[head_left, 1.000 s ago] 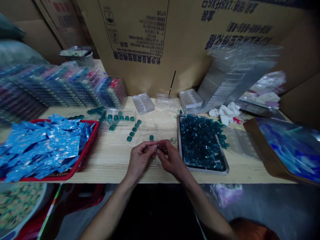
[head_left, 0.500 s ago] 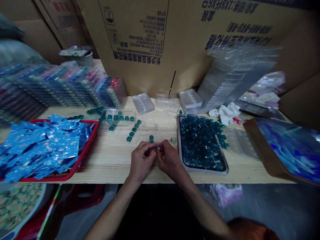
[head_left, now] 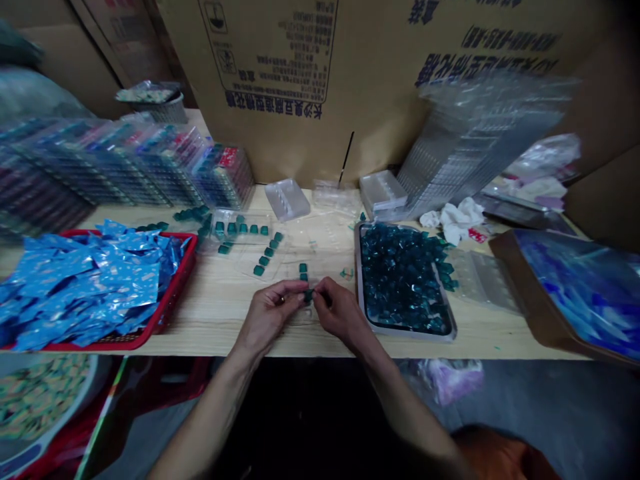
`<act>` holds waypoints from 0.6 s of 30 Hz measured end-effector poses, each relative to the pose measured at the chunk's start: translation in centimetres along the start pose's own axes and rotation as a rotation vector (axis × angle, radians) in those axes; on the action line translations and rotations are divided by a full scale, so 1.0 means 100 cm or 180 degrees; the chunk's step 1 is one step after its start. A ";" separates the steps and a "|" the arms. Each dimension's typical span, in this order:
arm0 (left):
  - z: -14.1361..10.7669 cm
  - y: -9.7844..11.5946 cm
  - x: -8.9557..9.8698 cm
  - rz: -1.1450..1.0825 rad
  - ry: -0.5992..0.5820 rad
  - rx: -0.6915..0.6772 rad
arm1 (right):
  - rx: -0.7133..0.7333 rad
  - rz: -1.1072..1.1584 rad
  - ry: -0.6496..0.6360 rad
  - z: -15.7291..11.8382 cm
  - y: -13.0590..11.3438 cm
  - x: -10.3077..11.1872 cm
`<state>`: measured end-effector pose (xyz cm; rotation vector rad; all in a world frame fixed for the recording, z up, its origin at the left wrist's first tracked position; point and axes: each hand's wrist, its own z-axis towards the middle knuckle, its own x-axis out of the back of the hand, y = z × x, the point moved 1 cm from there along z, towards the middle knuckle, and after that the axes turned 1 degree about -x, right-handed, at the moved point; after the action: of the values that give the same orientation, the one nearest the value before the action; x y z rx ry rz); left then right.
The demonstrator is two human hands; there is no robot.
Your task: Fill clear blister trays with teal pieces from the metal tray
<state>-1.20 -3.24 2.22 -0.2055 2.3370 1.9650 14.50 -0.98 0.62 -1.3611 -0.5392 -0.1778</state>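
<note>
With the hands as the dial's centre and twelve o'clock straight ahead, a small dark-teal translucent block sits at the centre, over a shallow clear plastic tray. The left hand has thumb and index finger closed on it; the right hand has its fingertips bunched against its other side, but whether they grip cannot be told.

At three o'clock, a pale-rimmed rectangular tray is heaped with similar teal blocks. At nine, a red plastic basket brims with shiny blue foil sachets, their white printing too small to read.

At twelve stands a brown cardboard carton, its dark-blue Chinese lettering upside down: 长沙臭豆腐造型棉花糖, with 盒装 above, a block of finer print and two square pictograms. At ten, stacked clear packs bear red labels, unreadable here. Between one and two leans a tall stack of clear plastic trays. At two lies a red-and-white printed scrap, illegible.
</note>
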 end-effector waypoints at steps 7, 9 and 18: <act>-0.005 -0.012 0.013 0.1833 -0.0338 -0.1343 | -0.0225 0.0118 0.0385 0.005 0.023 0.047; -0.008 -0.020 0.010 0.2427 -0.0590 -0.1777 | -0.0347 0.0140 0.0548 0.005 0.031 0.061; -0.014 -0.048 0.007 0.3038 -0.0523 -0.2498 | -0.0421 0.0257 0.0447 -0.001 0.040 0.063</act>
<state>-1.14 -5.42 -2.34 1.1793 1.5090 3.0299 21.67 0.96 -0.02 -1.4840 -0.3592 -0.2446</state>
